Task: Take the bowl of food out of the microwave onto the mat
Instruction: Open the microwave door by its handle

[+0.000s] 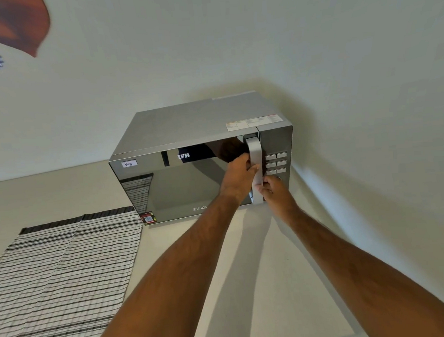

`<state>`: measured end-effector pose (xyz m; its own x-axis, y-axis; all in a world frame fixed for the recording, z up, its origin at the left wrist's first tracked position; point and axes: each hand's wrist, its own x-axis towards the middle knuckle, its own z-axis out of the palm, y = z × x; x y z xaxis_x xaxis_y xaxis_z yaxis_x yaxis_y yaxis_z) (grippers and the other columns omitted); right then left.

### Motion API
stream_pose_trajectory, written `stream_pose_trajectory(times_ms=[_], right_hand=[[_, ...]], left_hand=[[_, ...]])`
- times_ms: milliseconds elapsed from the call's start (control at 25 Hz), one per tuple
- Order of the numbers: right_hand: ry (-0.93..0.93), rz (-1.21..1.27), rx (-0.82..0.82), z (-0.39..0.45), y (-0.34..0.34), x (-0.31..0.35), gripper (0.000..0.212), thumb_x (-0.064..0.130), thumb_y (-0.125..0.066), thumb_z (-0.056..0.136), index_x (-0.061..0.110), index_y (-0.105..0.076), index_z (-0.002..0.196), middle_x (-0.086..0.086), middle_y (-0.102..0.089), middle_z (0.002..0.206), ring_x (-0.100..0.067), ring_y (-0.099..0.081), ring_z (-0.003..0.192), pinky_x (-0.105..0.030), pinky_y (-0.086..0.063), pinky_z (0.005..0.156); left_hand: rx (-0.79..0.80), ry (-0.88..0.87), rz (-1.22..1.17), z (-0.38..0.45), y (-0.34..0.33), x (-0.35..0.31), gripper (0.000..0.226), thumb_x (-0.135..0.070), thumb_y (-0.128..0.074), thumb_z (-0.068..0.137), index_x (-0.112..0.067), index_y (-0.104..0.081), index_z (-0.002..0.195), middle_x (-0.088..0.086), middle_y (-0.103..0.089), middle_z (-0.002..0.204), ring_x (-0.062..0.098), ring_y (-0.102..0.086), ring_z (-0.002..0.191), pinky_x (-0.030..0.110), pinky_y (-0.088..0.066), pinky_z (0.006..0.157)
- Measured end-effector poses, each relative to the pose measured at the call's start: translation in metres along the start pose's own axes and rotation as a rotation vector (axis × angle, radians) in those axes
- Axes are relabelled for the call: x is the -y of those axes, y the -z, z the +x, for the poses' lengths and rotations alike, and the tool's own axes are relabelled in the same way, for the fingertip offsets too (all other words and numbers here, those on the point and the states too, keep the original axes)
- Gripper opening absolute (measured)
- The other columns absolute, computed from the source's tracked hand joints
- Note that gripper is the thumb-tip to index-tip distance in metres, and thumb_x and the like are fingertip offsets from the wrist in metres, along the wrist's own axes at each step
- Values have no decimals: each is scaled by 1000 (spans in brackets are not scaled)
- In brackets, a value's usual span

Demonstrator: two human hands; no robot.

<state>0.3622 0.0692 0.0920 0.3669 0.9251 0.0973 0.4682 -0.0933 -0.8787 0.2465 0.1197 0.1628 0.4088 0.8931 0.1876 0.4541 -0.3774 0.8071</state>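
— Striped cloth comes first on our left: the mat (61, 263) lies flat on the table (264, 284), its far corner just beside the microwave (196, 154).

— And the door is shut, so the bowl is nowhere we can see. The glass is mirrored; it shows us the mat's reflection, not what is inside.

— Then our left hand (238, 173), fingers curled round the upper part of the handle (255, 165). Firmly closed on it, we'd say.

— Our right hand (273, 191) is lower, fingertips pinching the handle's bottom end, close to the control buttons (276, 163).

— Both hands on one handle, then. We judge the step in hand is pulling the door open; the task has barely begun.

— Once the door swings, how should we take the bowl?

— We can only guess, unseen as it is. Heated food likely makes it hot, and it may be heavy and breakable. We'd grip it at the rim on opposite sides with both hands, keep it level so nothing spills, and carry it leftward to the mat, which is near.
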Motion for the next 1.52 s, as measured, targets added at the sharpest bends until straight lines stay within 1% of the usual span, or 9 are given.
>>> stream_pose_trajectory(times_ms=[240, 320, 440, 600, 920, 1080, 1240, 1400, 1520], right_hand=[[48, -2, -9, -22, 0, -13, 30, 34, -59, 105, 11, -64, 123, -1, -72, 113, -21, -69, 104, -30, -51, 90], [44, -2, -11, -30, 0, -13, 31, 36, -59, 105, 12, -64, 124, 3, -69, 112, -17, -67, 103, -28, -50, 91], [60, 15, -18, -41, 1, -11, 30, 34, -60, 104, 12, -64, 123, -4, -73, 118, -19, -69, 104, -29, -52, 91], [73, 1, -36, -66, -3, -10, 30, 34, -60, 104, 13, -65, 125, -5, -75, 121, -20, -70, 108, -33, -55, 97], [77, -34, -29, -114, -8, -3, 33, 38, -61, 103, 15, -67, 125, -2, -76, 118, -15, -68, 100, -25, -52, 88], [101, -28, -9, -139, -11, 4, 26, 36, -67, 99, 18, -69, 118, 5, -77, 108, -12, -73, 97, -30, -59, 87], [110, -23, -8, -169, -22, 10, 15, 39, -73, 94, 29, -70, 105, 21, -71, 88, 3, -71, 80, -13, -54, 74], [123, -16, -29, -198, -41, 16, 18, 38, -76, 92, 22, -79, 99, 11, -80, 87, -4, -76, 77, -17, -59, 72], [169, 11, -6, -220, -54, 24, 18, 36, -77, 92, 20, -81, 99, 11, -81, 89, -5, -76, 79, -14, -60, 74]], left_hand=[[1, -48, -30, -26, 2, 6, 31, -24, -65, 106, -9, -65, 133, 11, -72, 131, 24, -68, 120, 31, -53, 100], [-10, -49, -16, -34, 2, 5, 32, -25, -65, 106, -9, -65, 134, 11, -72, 133, 24, -67, 121, 30, -52, 99], [7, -51, -6, -43, 5, 3, 33, -27, -65, 106, -10, -65, 133, 11, -72, 133, 22, -68, 118, 31, -53, 98], [27, -56, -3, -62, 11, 7, 30, -31, -66, 105, -15, -68, 129, 7, -75, 128, 10, -64, 106, 30, -53, 94], [98, -54, -25, -108, 32, 8, 34, -34, -68, 103, -16, -71, 132, 4, -76, 130, 20, -70, 121, 40, -54, 106], [170, -94, -68, -130, 53, 14, 30, -33, -71, 102, -20, -76, 128, -2, -78, 124, 15, -71, 118, 42, -56, 106], [240, -108, -112, -153, 74, 25, 24, -32, -74, 98, -27, -80, 121, -11, -81, 117, 7, -73, 114, 39, -58, 105], [332, -112, -194, -174, 99, 36, 21, -25, -77, 97, -22, -82, 117, -8, -83, 113, 11, -77, 110, 29, -60, 97], [372, -96, -240, -190, 121, 46, 23, -21, -79, 95, -17, -83, 118, -2, -83, 117, 16, -77, 113, 31, -61, 98]])
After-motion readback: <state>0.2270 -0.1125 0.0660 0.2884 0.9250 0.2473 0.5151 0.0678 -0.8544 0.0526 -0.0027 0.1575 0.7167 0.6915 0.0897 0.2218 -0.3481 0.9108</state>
